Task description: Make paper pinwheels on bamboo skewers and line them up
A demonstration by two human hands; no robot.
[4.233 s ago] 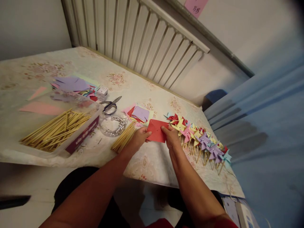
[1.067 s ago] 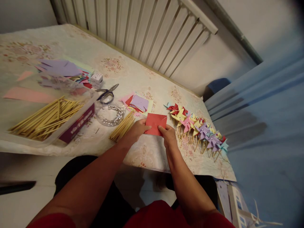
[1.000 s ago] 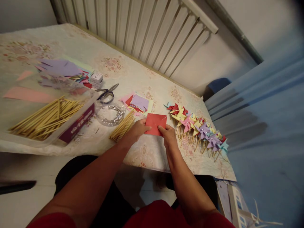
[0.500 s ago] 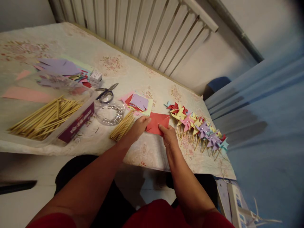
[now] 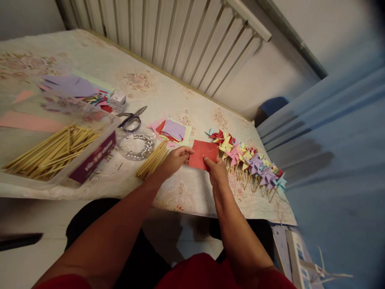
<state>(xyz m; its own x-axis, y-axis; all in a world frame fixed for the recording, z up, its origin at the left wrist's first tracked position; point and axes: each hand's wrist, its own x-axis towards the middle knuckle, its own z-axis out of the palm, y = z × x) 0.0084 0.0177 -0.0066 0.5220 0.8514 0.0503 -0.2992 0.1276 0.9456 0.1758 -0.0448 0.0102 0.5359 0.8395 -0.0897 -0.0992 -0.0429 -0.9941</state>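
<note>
A red paper square is held a little above the table between both hands. My left hand pinches its left edge with thumb and fingers. My right hand pinches its lower right corner. A loose bundle of thin wooden sticks lies just left of my left hand. A row of finished paper pinwheels in red, yellow, pink and purple lies just right of the square.
A small stack of cut coloured squares lies behind the hands. Scissors, a clear round dish of pins, a tray of sticks, coloured sheets and a small white box sit left. A radiator stands behind.
The red square has shifted slightly right, toward the pinwheels, and turned a little. My left hand's fingers have slid up along its left edge. The view drifted slightly.
</note>
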